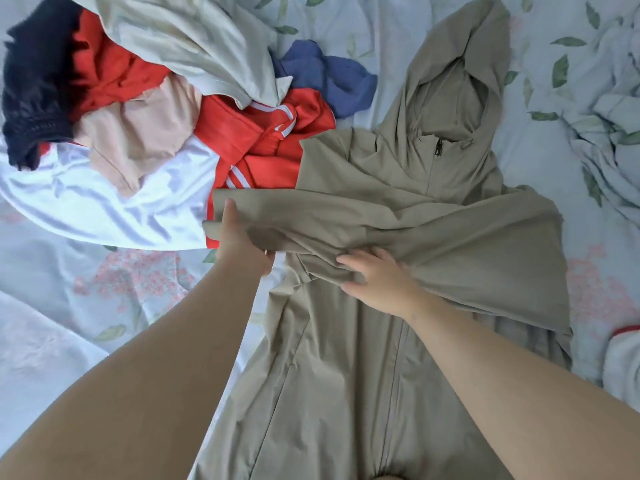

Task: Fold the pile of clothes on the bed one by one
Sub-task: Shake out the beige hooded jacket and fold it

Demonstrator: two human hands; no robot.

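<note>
A khaki hooded jacket [346,375] lies front-up on the bed [138,278], to the right of centre. Its hood [460,81] points away from the person, and its hem is cut off by the bottom edge. One sleeve [346,216] is folded across the chest towards the left, so most of the zip is covered above the waist; only the dark zip pull [438,148] at the collar shows clearly.

The left hand [242,240] grips the cuff end of that sleeve. The thumb lies on top while the fingers curl underneath, mostly hidden by cloth. The right hand [381,282] rests on the jacket's middle with fingers spread and nearly straight, pressing the fabric down. Cloth bunches at its fingertips, and a fold hides part of them.

The pile of clothes [145,133] sits at the upper left, touching the jacket's shoulder. It includes a navy garment [34,81], a red one with white stripes [256,140], a white one [104,202] and a blue one [329,81] — all tangled, so their shapes cannot be told. At the right edge a white item with red trim [623,362] is cut off — what it is cannot be made out.
</note>
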